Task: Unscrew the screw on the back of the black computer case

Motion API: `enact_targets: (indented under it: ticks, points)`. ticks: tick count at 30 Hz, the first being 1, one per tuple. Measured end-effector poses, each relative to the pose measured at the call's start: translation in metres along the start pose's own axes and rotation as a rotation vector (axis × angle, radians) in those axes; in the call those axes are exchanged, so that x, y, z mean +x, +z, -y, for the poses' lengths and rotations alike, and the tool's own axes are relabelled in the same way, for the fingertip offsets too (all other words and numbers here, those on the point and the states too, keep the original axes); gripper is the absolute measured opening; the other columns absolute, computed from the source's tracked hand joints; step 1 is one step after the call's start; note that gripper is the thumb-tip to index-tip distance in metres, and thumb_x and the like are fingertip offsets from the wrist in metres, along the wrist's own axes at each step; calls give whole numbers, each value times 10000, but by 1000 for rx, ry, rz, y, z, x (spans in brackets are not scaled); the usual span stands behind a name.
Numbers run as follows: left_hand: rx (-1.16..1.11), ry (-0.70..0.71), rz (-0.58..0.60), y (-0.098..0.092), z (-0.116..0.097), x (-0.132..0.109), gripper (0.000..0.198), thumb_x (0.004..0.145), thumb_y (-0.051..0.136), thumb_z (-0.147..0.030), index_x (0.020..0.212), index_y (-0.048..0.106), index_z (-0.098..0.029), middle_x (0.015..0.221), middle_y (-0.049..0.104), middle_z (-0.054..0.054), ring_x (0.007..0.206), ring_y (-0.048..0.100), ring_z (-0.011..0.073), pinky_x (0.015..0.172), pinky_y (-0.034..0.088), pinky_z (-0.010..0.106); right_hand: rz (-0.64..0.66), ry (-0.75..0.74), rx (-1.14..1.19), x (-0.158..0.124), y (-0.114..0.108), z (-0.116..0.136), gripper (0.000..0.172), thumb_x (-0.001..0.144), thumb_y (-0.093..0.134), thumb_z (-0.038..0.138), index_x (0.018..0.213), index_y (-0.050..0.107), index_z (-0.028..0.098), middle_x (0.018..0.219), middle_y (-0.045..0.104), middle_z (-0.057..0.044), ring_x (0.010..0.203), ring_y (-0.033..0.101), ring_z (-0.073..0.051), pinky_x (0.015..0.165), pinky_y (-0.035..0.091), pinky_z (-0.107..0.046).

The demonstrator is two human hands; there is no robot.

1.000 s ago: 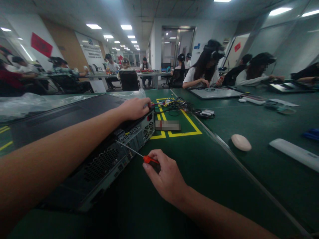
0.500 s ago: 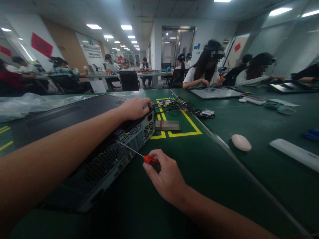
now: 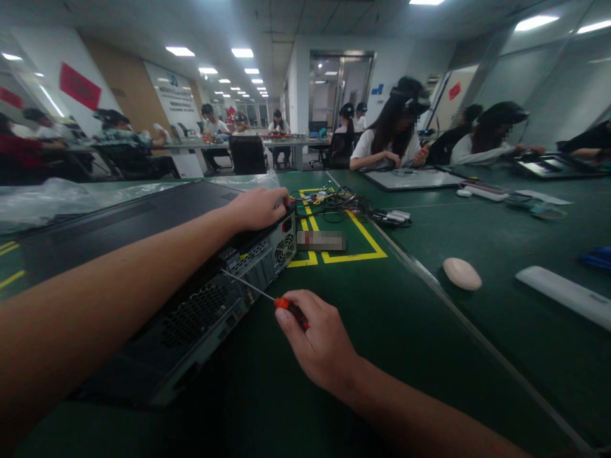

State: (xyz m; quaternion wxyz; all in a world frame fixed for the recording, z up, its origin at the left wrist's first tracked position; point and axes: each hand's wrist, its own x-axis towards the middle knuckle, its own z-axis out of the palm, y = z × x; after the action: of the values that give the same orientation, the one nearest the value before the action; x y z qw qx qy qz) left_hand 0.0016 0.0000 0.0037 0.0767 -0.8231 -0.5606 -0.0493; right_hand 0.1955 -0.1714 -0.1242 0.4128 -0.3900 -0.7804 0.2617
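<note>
A black desktop computer case point(image 3: 157, 213) lies on its side on the green table, its metal back panel turned towards me. My left hand point(image 3: 261, 208) bears down on the case's top near the far corner, fingers curled at the edge. In my right hand point(image 3: 317, 334) is a screwdriver point(image 3: 282, 303) with a red and dark handle, gripped between thumb and fingers. Its thin shaft points left, and the tip meets the back panel near the upper edge by the expansion slots. Whatever lies under the tip is too small to make out.
Tangled cables point(image 3: 341, 200) lie beyond the case, beside a blurred-out small box point(image 3: 321, 240). To the right are a pale computer mouse point(image 3: 462, 273) and a long white object point(image 3: 566, 296). Clear plastic wrap point(image 3: 42, 200) sits behind the case. A co-worker point(image 3: 394, 137) works across the table.
My right thumb and fingers have shifted on the screwdriver's handle, and the handle looks turned. The tip stays at the same spot; my left hand and the case have not moved.
</note>
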Motion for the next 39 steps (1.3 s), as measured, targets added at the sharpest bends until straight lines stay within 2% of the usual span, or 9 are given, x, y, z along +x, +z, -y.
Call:
enact_targets:
  ticks: [7,11,15,19,39]
  points:
    - [-24,-4,6,0,0,0,453,994,436,-360,1349,693,-244,1099,772,152,1018,713,351,873,527,477,19,70,62,-1,0,1,192,978,678,347,1125,613,240,930,732,-31,749,666,-199,708,501,-337]
    - [-28,-10,10,-1,0,-1,444,991,455,-356,1351,691,-248,1106,774,153,1019,710,350,895,530,480,25,65,51,0,0,1,91,994,635,301,1059,599,248,913,718,-27,739,660,-196,697,481,-331]
    - [-13,-7,13,-1,0,-1,433,1014,433,-350,1354,682,-248,1137,782,149,1029,717,345,886,533,465,35,61,47,2,0,0,65,1012,626,288,1050,603,240,909,709,-29,765,675,-201,706,477,-327]
    - [14,-10,13,0,0,0,421,1019,429,-354,1344,679,-257,1121,784,122,1034,726,334,876,535,439,24,57,30,1,1,-2,72,1008,643,281,1054,609,238,913,710,-26,768,675,-198,717,478,-323]
    - [-8,-11,8,0,0,1,439,1013,440,-343,1359,689,-238,1133,772,144,1025,711,339,872,517,454,31,59,28,1,0,-1,104,1023,638,310,1087,633,228,959,733,-44,823,697,-212,743,497,-343]
